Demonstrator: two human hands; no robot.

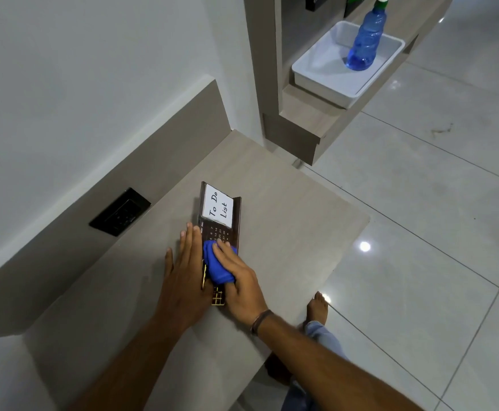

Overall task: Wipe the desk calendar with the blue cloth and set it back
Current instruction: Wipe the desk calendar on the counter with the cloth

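Two bare arms reach in from the near edge, and both hands are laid on the desk calendar (219, 232), which lies flat on the pale desk (286, 221), near its middle. Flat and spread wide, the left hand (184, 271) is pressed on the calendar's left edge to keep it from moving. Bunched up under the bent fingers of the right hand (236, 280), the blue cloth (217, 265) is pushed down on the dark calendar face. A white "To Do List" card (218, 209) is seen on the far part of the calendar. If the cloth is rubbed too hard toward the far side, the card could be bent or pulled loose. If the left hand is lifted, the calendar could be slid along the smooth desk, maybe toward the right edge and the floor. Far off to the right, a blue spray bottle (366, 40) is stood in a white tray (316, 75), well apart from the hands, so it is not likely to be knocked.
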